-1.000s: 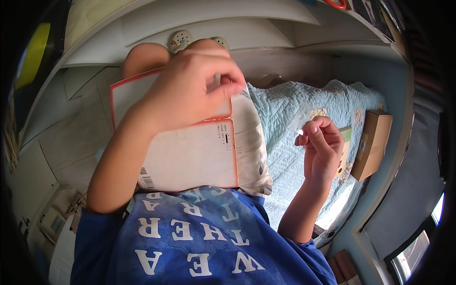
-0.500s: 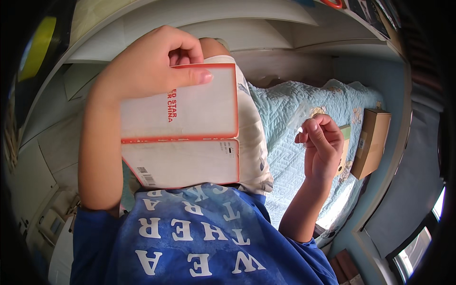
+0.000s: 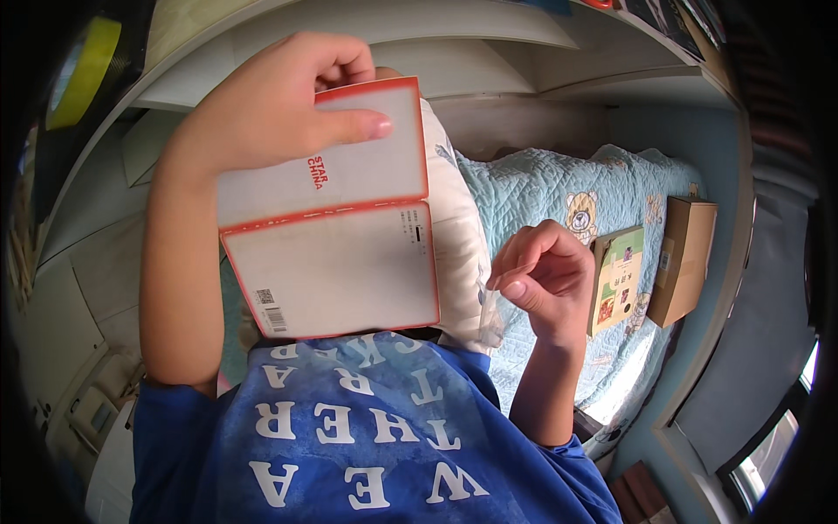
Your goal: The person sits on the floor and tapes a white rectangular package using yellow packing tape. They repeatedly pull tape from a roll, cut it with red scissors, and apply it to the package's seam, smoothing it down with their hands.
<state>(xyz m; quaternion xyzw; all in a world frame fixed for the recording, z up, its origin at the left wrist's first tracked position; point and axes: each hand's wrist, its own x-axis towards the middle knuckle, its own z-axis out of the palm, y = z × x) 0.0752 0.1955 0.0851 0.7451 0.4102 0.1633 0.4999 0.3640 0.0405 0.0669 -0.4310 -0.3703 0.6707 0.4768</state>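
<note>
My left hand (image 3: 292, 109) grips the far edge of an opened white book (image 3: 349, 275) with red borders, thumb on the outer cover and fingers behind it. The covers face up, and the near edge rests against my shirt (image 3: 349, 419). Beside the book on the right, my right hand (image 3: 552, 279) is closed in a pinch on a thin piece of clear plastic (image 3: 491, 321), which hangs below the fingertips. A pale cushion (image 3: 454, 262) lies under the book, partly hidden by it.
To the right spreads a light blue quilted bedcover (image 3: 515, 188) with bear patterns. A green and cream book (image 3: 618, 279) lies on it, next to a brown cardboard box (image 3: 685, 262). A curved white panel (image 3: 375, 31) stands beyond my left hand; a yellow roll (image 3: 83, 74) is at far left.
My right hand has come left and nearer with the clear plastic, close to the book's right edge. My left hand has raised the book's far edge, tilting the cover away.
</note>
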